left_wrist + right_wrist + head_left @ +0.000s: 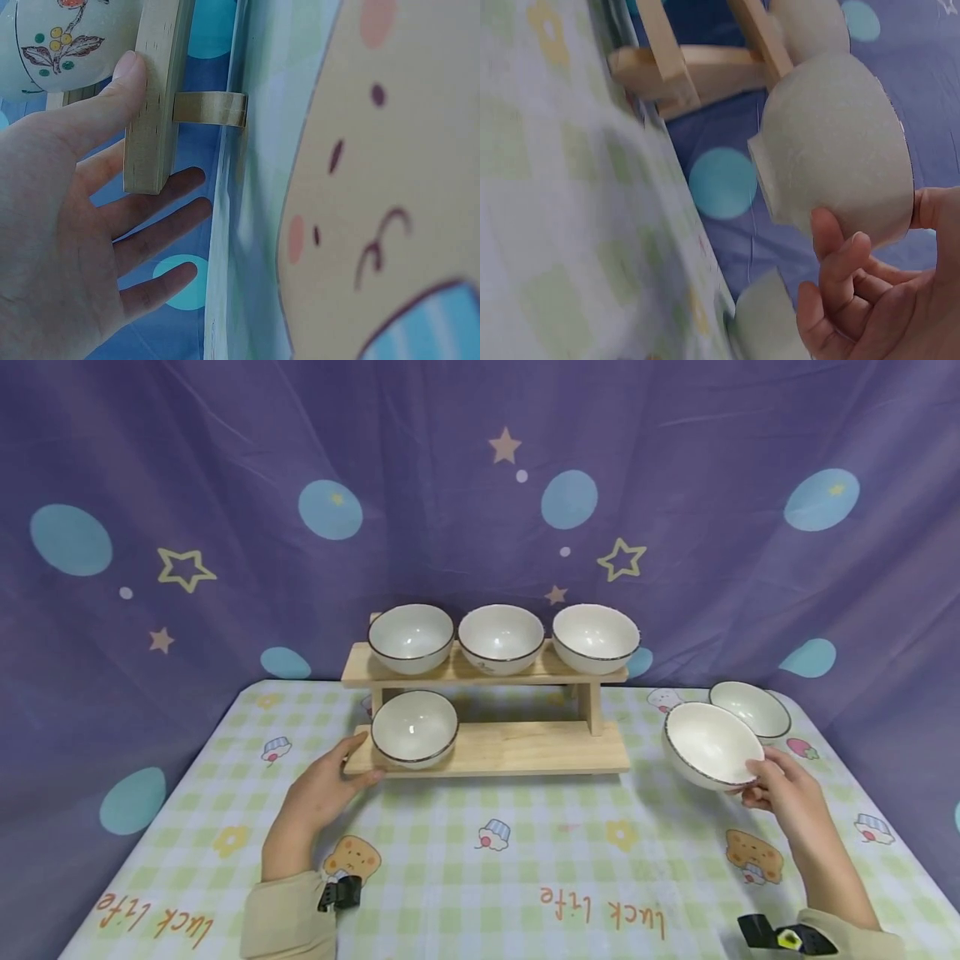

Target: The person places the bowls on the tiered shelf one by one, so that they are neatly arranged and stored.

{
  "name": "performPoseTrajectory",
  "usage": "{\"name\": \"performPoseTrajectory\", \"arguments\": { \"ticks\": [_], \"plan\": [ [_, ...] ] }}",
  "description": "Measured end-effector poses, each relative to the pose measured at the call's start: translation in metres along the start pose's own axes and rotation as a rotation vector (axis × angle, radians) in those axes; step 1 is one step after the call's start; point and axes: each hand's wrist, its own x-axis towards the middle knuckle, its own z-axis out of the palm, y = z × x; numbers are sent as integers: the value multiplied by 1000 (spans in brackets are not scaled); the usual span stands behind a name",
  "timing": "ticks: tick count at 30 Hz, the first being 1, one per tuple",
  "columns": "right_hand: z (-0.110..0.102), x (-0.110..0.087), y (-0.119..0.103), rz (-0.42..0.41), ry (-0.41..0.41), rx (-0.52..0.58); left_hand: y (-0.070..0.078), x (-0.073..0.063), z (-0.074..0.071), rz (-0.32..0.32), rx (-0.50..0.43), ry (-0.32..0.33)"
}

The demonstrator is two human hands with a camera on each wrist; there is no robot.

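My left hand (318, 793) holds the left end of the lower board of a two-tier wooden rack (540, 747). In the left wrist view the thumb lies on the board's edge, the index finger passes behind it, and the other fingers are stretched out. Close by, a white dark-rimmed bowl (415, 731) sits on that board; its side shows a painted flower and leaves (64, 49). Off to the rack's right, my right hand (787, 793) pinches the rim and side of another white bowl (840, 150), which is raised above the table and tilted.
Three matching bowls stand in a row on the upper board: left (411, 639), middle (501, 639) and right (596, 637). Behind the held bowl, one more bowl (753, 710) is on the checkered tablecloth (435, 893). A purple patterned curtain (450, 527) hangs at the back.
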Motion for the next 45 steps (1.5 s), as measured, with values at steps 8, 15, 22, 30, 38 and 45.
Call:
{"name": "performPoseTrajectory", "arguments": {
  "ticks": [8,15,22,30,38,45],
  "plan": [
    [17,-7,-14,-11,-92,140,1,1,0,1,3,-1],
    [33,-14,-23,-7,-142,139,2,1,2,1,2,0],
    [52,-22,-31,31,-156,131,1,2,5,1,-8,-7],
    [77,-26,-41,63,-198,142,1,-1,0,6,-8,-2],
    [94,-26,-44,72,-248,149,0,-1,3,-3,-20,-4],
    [117,-22,-53,60,-283,176,0,-2,1,-2,-21,11]
  ]
}}
